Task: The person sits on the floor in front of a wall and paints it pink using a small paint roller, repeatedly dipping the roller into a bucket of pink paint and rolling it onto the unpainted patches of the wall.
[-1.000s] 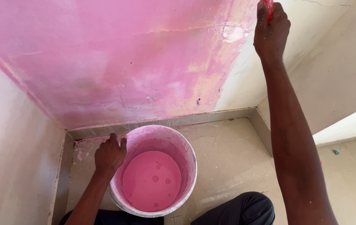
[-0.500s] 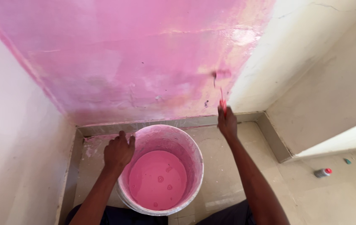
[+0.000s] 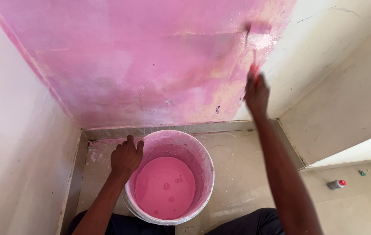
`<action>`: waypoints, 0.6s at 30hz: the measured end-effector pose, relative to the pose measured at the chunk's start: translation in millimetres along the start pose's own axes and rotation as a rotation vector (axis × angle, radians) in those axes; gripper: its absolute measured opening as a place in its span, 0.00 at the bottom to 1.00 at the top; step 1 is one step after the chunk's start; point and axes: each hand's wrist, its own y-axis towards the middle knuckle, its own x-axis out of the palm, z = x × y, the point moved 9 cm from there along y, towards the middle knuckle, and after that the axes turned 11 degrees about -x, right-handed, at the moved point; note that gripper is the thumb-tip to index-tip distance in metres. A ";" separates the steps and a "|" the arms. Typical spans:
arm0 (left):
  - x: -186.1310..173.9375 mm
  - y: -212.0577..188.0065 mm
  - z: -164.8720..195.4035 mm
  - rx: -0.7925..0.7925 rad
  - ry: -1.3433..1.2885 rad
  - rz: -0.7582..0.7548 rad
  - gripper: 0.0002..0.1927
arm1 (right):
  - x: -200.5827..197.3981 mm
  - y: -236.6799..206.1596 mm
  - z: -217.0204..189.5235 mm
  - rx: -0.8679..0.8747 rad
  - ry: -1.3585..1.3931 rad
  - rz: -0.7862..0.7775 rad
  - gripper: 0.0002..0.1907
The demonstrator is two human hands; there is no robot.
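Observation:
My right hand (image 3: 256, 92) grips the red handle of a paint roller (image 3: 258, 28), whose blurred head presses on the pink-painted wall (image 3: 142, 65) near the paint's right edge. My left hand (image 3: 126, 155) holds the left rim of a white bucket (image 3: 202, 161) that stands on the floor below the wall. The bucket holds pink paint (image 3: 164, 187), and its inner walls are smeared pink.
An unpainted cream wall (image 3: 20, 130) closes the left side, another cream wall (image 3: 337, 78) stands at the right with a step-out corner. A small bottle with a red cap (image 3: 336, 184) lies on the tiled floor at right. My dark trouser legs (image 3: 246, 224) show at the bottom.
My right hand dropped from the top of the wall to low beside the bucket, then rose again; the roller now sits higher on the wall. My left hand stayed on the bucket rim.

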 end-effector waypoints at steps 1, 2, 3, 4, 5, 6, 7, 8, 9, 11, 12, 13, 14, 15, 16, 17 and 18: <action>-0.3 0.0 -0.2 0.001 -0.005 -0.003 0.28 | -10.5 25.8 -10.3 -0.042 -0.061 0.008 0.24; -0.6 0.2 0.3 0.002 -0.012 -0.006 0.28 | -20.2 52.1 -21.6 -0.085 -0.122 0.015 0.25; -0.7 0.5 -0.3 -0.006 -0.003 -0.010 0.28 | -27.4 75.9 -34.9 -0.139 -0.112 0.029 0.24; -0.3 0.1 -0.8 -0.011 0.006 -0.019 0.27 | -37.4 97.2 -47.4 -0.190 -0.104 0.040 0.24; 0.0 -0.1 -0.7 -0.018 0.015 -0.025 0.27 | -45.5 119.1 -53.4 -0.178 -0.111 0.036 0.24; -1.4 -0.4 0.2 -0.012 0.010 -0.014 0.27 | -51.5 139.1 -59.8 -0.169 -0.114 0.031 0.24; -2.7 -0.9 0.8 -0.006 0.008 -0.005 0.27 | -57.3 154.3 -64.9 -0.161 -0.086 0.040 0.24; -3.1 -2.0 2.0 0.002 0.006 0.001 0.28 | -61.5 162.9 -67.1 -0.149 -0.061 0.047 0.25; -3.2 -2.2 1.6 -0.002 0.004 -0.001 0.27 | -61.9 167.0 -68.9 -0.161 -0.042 0.046 0.23; -2.8 -2.6 1.3 -0.009 -0.004 -0.006 0.27 | -60.8 167.1 -65.2 -0.187 -0.006 0.042 0.21; -2.2 -2.6 1.6 -0.006 -0.006 -0.013 0.27 | -58.1 159.3 -57.6 -0.178 -0.035 0.041 0.21; -1.8 -2.2 1.9 -0.004 -0.010 -0.017 0.27 | -50.6 147.2 -48.2 -0.171 -0.062 0.040 0.21; -2.0 -1.6 1.4 -0.004 -0.012 -0.019 0.27 | -40.6 133.6 -37.9 -0.166 -0.086 0.039 0.21; -1.9 -1.2 1.8 -0.004 -0.008 -0.015 0.27 | -32.0 114.5 -26.1 -0.149 -0.173 0.027 0.21; -1.7 -1.1 1.1 -0.006 -0.002 -0.014 0.27 | -21.6 88.2 -14.8 -0.130 -0.258 0.013 0.20; -1.3 -1.1 1.4 -0.005 0.004 -0.013 0.27 | -11.2 59.3 -3.5 -0.092 -0.373 0.015 0.21; -1.0 -0.7 1.2 -0.011 0.008 -0.011 0.27 | 0.4 29.6 4.8 -0.064 -0.398 0.011 0.21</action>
